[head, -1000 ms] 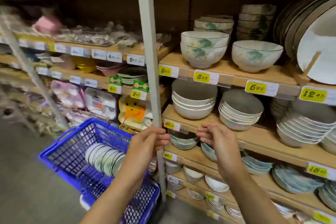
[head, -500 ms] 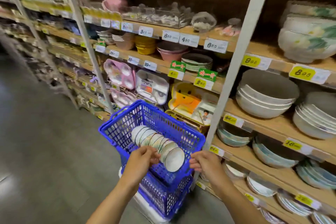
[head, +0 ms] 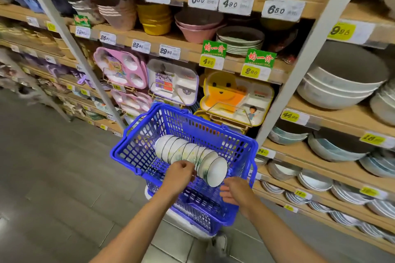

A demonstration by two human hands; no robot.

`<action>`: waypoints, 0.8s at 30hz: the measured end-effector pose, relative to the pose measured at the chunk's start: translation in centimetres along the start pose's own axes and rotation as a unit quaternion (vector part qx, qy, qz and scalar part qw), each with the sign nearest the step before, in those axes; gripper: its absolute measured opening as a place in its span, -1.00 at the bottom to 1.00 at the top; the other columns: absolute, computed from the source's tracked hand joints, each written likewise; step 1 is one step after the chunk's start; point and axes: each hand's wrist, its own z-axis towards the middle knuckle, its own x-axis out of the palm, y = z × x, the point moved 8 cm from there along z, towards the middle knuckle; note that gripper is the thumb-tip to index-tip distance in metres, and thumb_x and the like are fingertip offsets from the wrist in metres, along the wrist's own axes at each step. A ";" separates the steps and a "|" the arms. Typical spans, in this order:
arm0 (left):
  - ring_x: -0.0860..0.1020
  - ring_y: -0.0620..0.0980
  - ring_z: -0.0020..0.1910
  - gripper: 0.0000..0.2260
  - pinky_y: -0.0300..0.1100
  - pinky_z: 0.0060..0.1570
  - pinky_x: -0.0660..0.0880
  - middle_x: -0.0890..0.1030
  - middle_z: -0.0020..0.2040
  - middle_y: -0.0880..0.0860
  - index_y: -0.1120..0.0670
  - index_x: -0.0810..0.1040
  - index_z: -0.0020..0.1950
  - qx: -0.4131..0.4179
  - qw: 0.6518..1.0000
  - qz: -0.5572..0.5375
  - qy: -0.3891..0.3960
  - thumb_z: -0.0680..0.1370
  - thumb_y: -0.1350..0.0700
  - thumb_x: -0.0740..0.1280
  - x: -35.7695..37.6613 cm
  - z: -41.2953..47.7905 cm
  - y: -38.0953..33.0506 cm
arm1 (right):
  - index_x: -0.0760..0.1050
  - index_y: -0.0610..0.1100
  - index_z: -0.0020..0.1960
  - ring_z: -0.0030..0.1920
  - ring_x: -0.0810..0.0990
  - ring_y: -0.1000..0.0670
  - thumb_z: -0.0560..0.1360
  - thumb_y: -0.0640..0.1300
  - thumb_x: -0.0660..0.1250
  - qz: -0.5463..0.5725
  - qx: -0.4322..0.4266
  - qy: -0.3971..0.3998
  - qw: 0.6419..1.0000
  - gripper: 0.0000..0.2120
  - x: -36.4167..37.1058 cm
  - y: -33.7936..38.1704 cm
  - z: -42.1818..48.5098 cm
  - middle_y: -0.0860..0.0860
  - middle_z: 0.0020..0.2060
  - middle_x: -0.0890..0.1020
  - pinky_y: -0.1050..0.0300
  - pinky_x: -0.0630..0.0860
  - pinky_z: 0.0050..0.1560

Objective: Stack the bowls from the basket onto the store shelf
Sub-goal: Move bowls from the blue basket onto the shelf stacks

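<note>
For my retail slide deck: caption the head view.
Left hand on a row of nested bowls in a blue basket, right hand open beside them.

A single wide-angle head view looks forward and steeply down along both forearms, close above the fingers. Just beyond the fingers sits the blue basket, while the store shelf rises behind and to their right.

Both forearms are bare from the near edge to the left hand and right hand, also uncovered.
</note>
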 end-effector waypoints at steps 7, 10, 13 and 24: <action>0.48 0.04 -0.21 -0.83 -0.10 -0.17 0.38 0.56 -0.19 0.18 0.12 0.51 -0.17 -0.012 0.992 0.115 0.059 0.57 0.14 0.20 3.2 7.3 -1.3 | 0.36 -0.45 0.31 -0.07 0.57 -0.42 0.59 -0.28 0.10 0.082 0.104 -0.001 0.991 -0.65 2.6 -1.4 6.4 -0.46 -0.01 0.53 0.13 0.46 -0.29; 0.56 0.11 -0.16 -0.80 -0.07 -0.11 0.48 0.64 -0.13 0.22 0.06 0.51 -0.25 -0.005 0.978 0.194 0.076 0.56 0.10 0.23 4.6 10.3 -2.1 | 0.40 -0.42 0.24 0.01 0.59 -0.33 0.61 -0.26 0.09 0.122 0.153 -0.015 0.981 -0.70 3.3 -2.2 8.1 -0.37 -0.01 0.56 0.03 0.53 -0.16; 0.59 0.14 -0.07 -0.82 -0.09 -0.08 0.48 0.65 -0.12 0.18 0.08 0.55 -0.18 0.008 0.962 0.253 0.104 0.56 0.06 0.24 6.8 13.1 -2.8 | 0.39 -0.26 0.06 -0.28 0.47 -0.13 0.61 -0.25 0.11 0.152 0.188 -0.053 0.969 -0.89 3.4 -3.4 10.0 -0.15 -0.28 0.44 0.13 0.34 -0.31; 0.56 0.23 0.10 -0.73 -0.02 0.01 0.51 0.58 0.12 0.23 0.18 0.45 0.22 0.073 0.815 0.509 0.267 0.56 0.10 0.26 17.5 22.6 2.6 | 0.45 -0.26 0.18 -0.12 0.50 -0.15 0.59 -0.28 0.10 0.353 0.281 -0.145 0.881 -0.77 5.8 -8.5 18.2 -0.21 0.02 0.53 0.06 0.43 -0.22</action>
